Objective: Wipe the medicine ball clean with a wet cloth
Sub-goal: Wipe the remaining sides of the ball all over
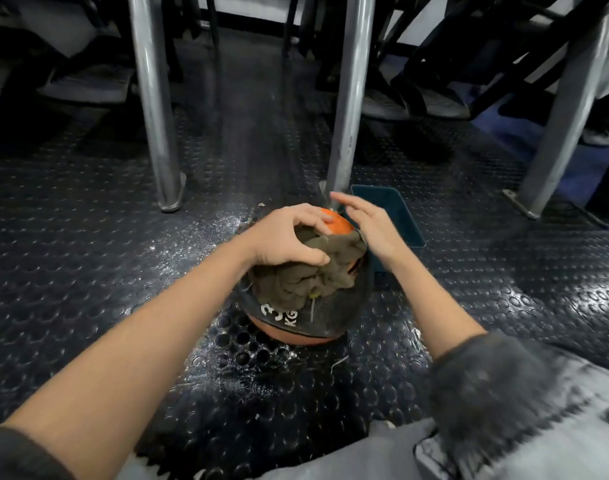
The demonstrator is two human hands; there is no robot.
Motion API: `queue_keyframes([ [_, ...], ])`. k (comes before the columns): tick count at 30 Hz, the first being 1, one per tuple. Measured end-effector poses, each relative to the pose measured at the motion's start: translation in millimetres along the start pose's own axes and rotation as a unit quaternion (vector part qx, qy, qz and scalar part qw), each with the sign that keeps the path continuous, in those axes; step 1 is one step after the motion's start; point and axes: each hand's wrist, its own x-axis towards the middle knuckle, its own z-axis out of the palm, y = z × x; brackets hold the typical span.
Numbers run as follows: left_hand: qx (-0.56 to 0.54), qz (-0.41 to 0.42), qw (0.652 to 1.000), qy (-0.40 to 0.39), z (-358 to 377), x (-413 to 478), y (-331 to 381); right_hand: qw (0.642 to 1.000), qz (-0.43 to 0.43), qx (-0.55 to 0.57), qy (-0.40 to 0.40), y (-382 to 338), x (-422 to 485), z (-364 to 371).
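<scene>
An orange and black medicine ball (325, 318), marked 3 KG in white, sits on the studded rubber floor. A crumpled grey-brown cloth (313, 275) lies over its top. My left hand (285, 237) rests on the upper left of the ball, fingers curled around a fold of the cloth. My right hand (368, 226) lies against the ball's right side with its fingers straight, the palm touching the ball near the cloth's edge.
A dark teal tray (400, 216) lies on the floor right behind the ball. Metal frame legs stand at the back: one (157, 133) to the left, one (348, 116) just behind the ball, one (566, 109) at the right. White dust speckles the black rubber mat (123, 271).
</scene>
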Motion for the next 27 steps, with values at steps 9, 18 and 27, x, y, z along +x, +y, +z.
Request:
queue_keyframes([
  [9, 0.011, -0.023, 0.916, 0.399, 46.9, -35.8, -6.7, 0.977, 0.059, -0.178, 0.099, 4.9, 3.6, 29.4],
  [18, 0.058, -0.158, 0.892, 0.42, 57.9, -36.1, -10.4, 0.967, 0.007, -0.254, 0.016, -5.9, 15.1, 49.5],
  [27, -0.017, -0.162, 0.852, 0.497, 106.7, -67.5, -23.1, 0.974, 0.05, -0.213, 0.05, -4.8, 5.6, 40.3],
])
